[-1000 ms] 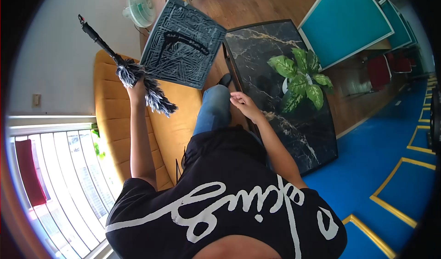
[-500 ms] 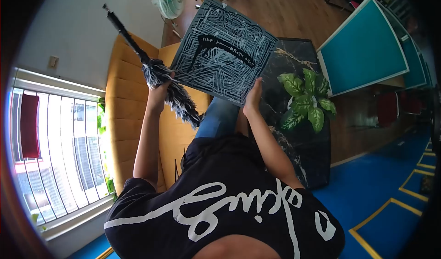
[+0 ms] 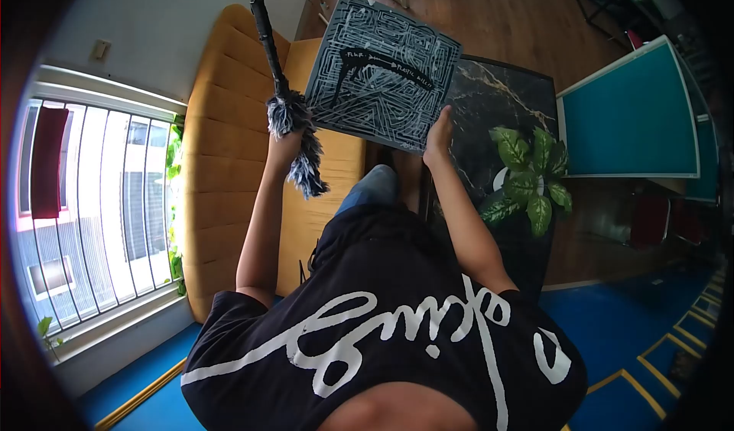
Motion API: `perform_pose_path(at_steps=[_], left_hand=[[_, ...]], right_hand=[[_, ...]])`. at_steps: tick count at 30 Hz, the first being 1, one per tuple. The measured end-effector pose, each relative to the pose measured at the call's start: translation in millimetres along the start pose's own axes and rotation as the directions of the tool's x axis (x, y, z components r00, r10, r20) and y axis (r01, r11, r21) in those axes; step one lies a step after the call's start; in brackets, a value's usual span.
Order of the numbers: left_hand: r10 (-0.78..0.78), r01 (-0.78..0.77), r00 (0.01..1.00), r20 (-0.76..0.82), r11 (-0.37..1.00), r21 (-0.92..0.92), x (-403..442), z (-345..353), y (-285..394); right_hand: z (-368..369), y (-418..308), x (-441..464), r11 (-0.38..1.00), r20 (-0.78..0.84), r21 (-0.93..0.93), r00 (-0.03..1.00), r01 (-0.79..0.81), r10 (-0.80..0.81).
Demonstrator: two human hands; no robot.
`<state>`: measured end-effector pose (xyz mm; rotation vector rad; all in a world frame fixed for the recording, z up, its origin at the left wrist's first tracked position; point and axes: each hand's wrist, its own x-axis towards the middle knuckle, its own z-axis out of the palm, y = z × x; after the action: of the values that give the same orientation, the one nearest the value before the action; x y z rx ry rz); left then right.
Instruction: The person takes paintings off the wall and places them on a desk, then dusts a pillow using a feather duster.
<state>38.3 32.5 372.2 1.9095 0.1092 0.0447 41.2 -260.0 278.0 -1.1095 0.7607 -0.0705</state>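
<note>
With the person [image 3: 375, 266] facing twelve, I see the sofa [image 3: 218, 156] at ten o'clock. At eleven, the left hand [image 3: 284, 148] has its grip closed round the duster [image 3: 289, 116]; whether it also pinches the board [image 3: 386, 71], I can't tell. The board is held up at twelve. At one, the right hand [image 3: 439, 135] has its grip closed on the board's near corner, fingers hidden. The desk [image 3: 497, 106], bearing a plant [image 3: 527, 177], stands at two.

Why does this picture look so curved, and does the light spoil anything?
Head view: the barred window bows and the frame's corners go black, probably from a wide lens; head view: daylight glare bleaches parts of that window; head view again: the patterned panel and fluffy duster look fairly crisp, while red chairs at right look dim.
</note>
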Motion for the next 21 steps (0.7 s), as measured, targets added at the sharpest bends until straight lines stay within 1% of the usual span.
perform_pose_path(at_steps=[1,2,3,5,6,8,9,11,12,13,15,16,17,19,20,21], left_hand=[[-0.010,0.010,1.000,-0.009,1.000,-0.021,0.7,1.7,-4.9],[-0.078,0.076,0.997,-0.028,0.994,-0.073,-3.3,6.6,3.7],[-0.140,0.136,0.990,-0.034,0.987,-0.085,3.3,4.4,-20.4],[-0.156,0.150,0.985,-0.072,0.985,-0.083,8.3,9.4,-32.9],[-0.155,0.147,0.984,-0.082,0.984,-0.096,13.8,6.5,-32.4],[-0.130,0.132,0.987,-0.099,0.991,0.015,21.0,9.2,-40.1],[-0.130,0.131,0.985,-0.116,0.991,0.003,24.5,11.0,-49.1],[-0.041,0.051,0.992,-0.118,0.995,0.082,38.2,14.2,-75.6],[-0.110,0.116,0.991,-0.080,0.990,0.083,43.0,13.4,-84.8],[-0.106,0.113,0.990,-0.087,0.991,0.071,49.0,14.3,-89.8],[0.089,-0.062,0.971,-0.222,0.990,0.127,57.9,21.7,-89.3],[-0.073,0.084,0.986,-0.147,0.994,0.066,60.6,19.0,-92.1],[-0.068,0.079,0.986,-0.151,0.995,0.067,69.7,15.1,-99.0],[-0.038,0.056,0.994,-0.101,0.982,0.180,74.5,12.1,-112.2],[-0.109,0.121,0.989,-0.099,0.985,0.124,73.6,12.2,-89.2],[-0.109,0.122,0.988,-0.113,0.985,0.120,75.9,9.4,-88.7]], right_hand=[[1.9,5.7,9.7,0.997,0.017,-0.057,0.999,-0.044,0.045],[3.5,11.8,17.9,0.990,0.034,-0.113,0.996,-0.081,0.086],[5.9,17.4,26.8,0.989,0.045,-0.122,0.995,-0.077,0.084],[11.2,25.2,45.8,0.978,0.055,-0.208,0.998,-0.016,0.028],[17.1,28.3,54.4,0.976,0.063,-0.219,0.998,-0.005,0.019],[21.5,38.4,75.6,0.968,0.093,-0.250,0.995,-0.010,0.034],[26.3,35.5,80.1,0.965,0.108,-0.261,0.994,0.001,0.028],[40.2,25.4,88.4,0.938,0.096,-0.345,0.992,-0.043,0.081],[46.3,21.3,91.3,0.919,0.079,-0.387,0.990,-0.073,0.112],[57.6,10.9,96.5,0.917,0.085,-0.394,0.991,-0.061,0.103],[77.7,-8.0,110.9,0.902,0.107,-0.432,0.993,-0.006,0.058],[80.4,-9.6,111.0,0.895,0.108,-0.446,0.993,0.004,0.049],[86.3,-13.8,113.0,0.890,0.111,-0.456,0.993,0.021,0.034],[87.3,-19.3,112.1,0.871,0.116,-0.489,0.993,0.046,0.013],[83.4,-21.9,108.5,0.862,0.118,-0.503,0.993,0.058,0.002],[91.8,-25.9,110.3,0.851,0.130,-0.520,0.991,0.078,-0.011]])
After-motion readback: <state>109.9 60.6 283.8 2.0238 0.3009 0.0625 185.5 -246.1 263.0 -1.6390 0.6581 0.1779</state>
